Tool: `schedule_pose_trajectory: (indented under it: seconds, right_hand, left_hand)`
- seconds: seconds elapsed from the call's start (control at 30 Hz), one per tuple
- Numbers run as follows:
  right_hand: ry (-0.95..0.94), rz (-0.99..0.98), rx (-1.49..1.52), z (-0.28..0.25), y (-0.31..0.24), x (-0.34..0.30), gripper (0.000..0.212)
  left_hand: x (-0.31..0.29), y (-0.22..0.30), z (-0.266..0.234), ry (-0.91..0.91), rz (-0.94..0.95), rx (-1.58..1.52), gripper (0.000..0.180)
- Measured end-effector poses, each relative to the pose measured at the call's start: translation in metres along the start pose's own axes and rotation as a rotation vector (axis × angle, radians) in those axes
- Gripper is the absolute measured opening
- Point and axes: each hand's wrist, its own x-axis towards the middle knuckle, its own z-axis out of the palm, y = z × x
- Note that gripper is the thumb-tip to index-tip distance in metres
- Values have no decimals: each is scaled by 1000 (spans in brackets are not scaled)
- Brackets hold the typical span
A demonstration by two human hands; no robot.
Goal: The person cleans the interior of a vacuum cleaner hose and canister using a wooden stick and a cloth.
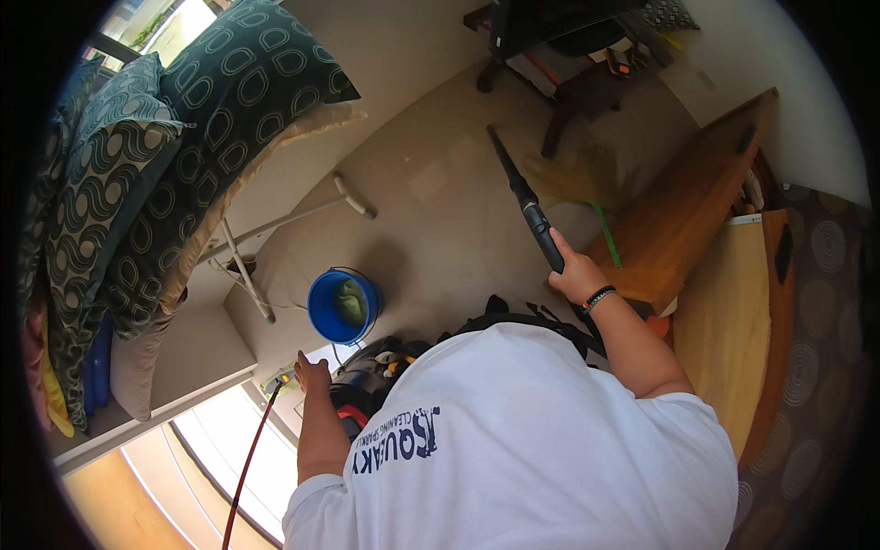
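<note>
My right hand [579,274] is wrapped round the black handle of a vacuum cleaner nozzle [529,203]. Its narrow tip points away toward the middle of the floor, touching nothing that I can make out. Low on the left, my left hand [313,374] is held out with a finger stretched, and I see nothing in it. Just beyond that hand stands a blue bucket [323,313] with a pale green cloth [349,302] inside. A red and black machine [352,400], partly hidden by my white shirt, sits beside my left arm.
Patterned cushions [234,82] are piled at the left above a pale metal frame leg [275,220]. A red pole [249,463] leans near my left hand. Brown wooden panels [701,197] and a straw broom [587,174] lie at the right. A dark chair [559,87] stands far off.
</note>
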Motion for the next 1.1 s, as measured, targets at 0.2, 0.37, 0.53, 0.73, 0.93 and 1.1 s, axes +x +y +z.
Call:
schedule_pose_trajectory:
  seconds: [0.2,0.37,0.53,0.73,0.93,1.1]
  right_hand:
    - [42,-25,34,-24,10,59,75]
    - [52,-25,98,-38,13,97,75]
    - [82,-31,172,-46,17,124,75]
    - [126,-93,144,-51,13,145,75]
    - [122,-141,106,-38,1,144,75]
    - [152,-110,68,-32,-23,157,75]
  left_hand:
    - [-16,38,-10,113,196,-26,70]
    - [-37,43,-17,125,108,9,69]
    - [-52,26,-13,109,21,40,69]
    - [-55,11,-10,82,-45,65,69]
    - [-46,18,-12,69,7,31,69]
    - [-24,28,-17,45,51,34,69]
